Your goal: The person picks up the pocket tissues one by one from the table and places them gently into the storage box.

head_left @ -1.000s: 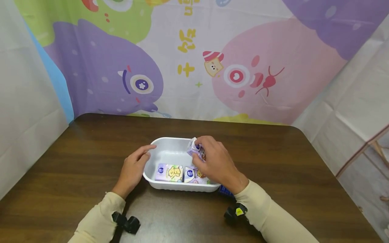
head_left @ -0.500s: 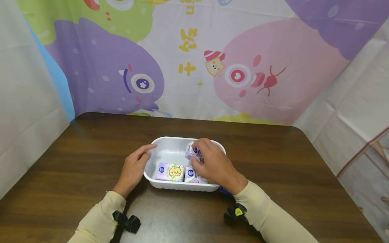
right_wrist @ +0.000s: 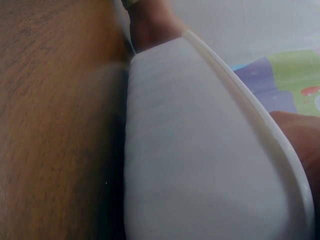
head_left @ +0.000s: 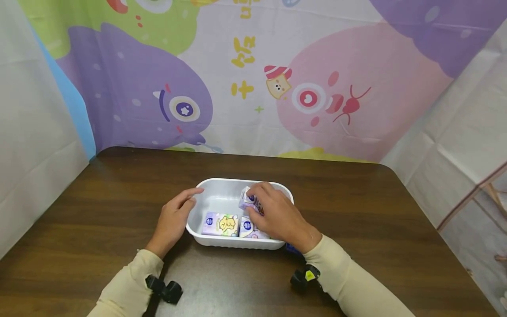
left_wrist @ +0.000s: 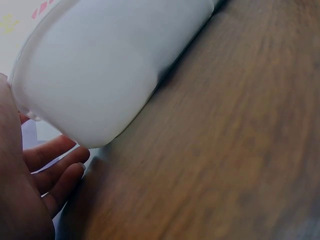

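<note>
A white plastic tray (head_left: 247, 243) stands on the brown table. Inside, along its near side, two tissue packs lie flat: one with a yellow cartoon animal (head_left: 220, 224) and another (head_left: 253, 229) partly covered by my right hand. My right hand (head_left: 279, 215) pinches a third, purple-and-white tissue pack (head_left: 245, 199) between thumb and fingers, tilted over the right part of the tray. My left hand (head_left: 172, 220) rests at the tray's left end, index finger stretched over the rim; in the left wrist view its loose fingers (left_wrist: 52, 172) lie by the outer wall.
Something dark blue (head_left: 292, 248) lies beside the tray's right near corner, mostly hidden under my right wrist. Behind the table (head_left: 340, 193) hangs a cartoon-printed cloth (head_left: 249, 123), with white cloth at both sides.
My right hand has moved slightly left and toward me with the tissue pack, which now sits lower over the tray. My left hand has stayed at the tray's left end.
</note>
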Motion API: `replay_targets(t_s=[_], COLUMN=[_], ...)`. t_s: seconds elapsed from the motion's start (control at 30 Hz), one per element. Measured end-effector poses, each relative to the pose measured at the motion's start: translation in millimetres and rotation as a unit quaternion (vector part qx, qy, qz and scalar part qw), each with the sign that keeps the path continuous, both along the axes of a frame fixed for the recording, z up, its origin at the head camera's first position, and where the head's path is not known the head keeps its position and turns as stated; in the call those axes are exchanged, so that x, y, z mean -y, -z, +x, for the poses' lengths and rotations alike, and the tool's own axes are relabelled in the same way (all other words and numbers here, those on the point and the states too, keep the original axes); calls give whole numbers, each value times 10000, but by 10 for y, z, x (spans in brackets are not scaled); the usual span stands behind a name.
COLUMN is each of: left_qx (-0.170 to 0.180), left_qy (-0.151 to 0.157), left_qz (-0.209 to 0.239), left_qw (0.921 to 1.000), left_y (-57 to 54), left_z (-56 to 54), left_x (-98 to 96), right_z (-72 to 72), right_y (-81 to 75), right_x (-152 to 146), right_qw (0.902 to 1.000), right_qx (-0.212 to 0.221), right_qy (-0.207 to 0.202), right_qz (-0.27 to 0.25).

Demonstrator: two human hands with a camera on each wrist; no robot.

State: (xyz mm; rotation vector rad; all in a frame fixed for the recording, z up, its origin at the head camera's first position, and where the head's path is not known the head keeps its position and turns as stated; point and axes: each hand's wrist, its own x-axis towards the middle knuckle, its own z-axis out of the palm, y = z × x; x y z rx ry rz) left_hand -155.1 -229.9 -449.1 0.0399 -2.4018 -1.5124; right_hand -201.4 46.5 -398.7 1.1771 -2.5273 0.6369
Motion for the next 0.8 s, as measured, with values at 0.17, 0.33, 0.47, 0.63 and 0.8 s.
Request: replay_targets(t_s=[0.17,0.33,0.47,0.63,0.8], left_qx=[11,48,61,38,70], left_qy=[15,15,-7,-26,-25], left_qz=[45,42,24,-19,-70], left_qw=[10000,10000,10000,10000,9999], left_y=[-3,-12,-7,-5,-9], left_z=[4,11,3,2,8], left_x=[1,-3,0,-1,-1], right_z=[-3,-12,-12,-6,-14], right_y=[3,14,16,11,13], right_x=[-1,-3,-4,-8,-11], right_qw=[10000,9999,9999,9998,9996], right_qx=[-16,-110,-54,29,-108], right_qy=[-28,-99,-119,-133,-230], right_qz=[62,54,84,121,153])
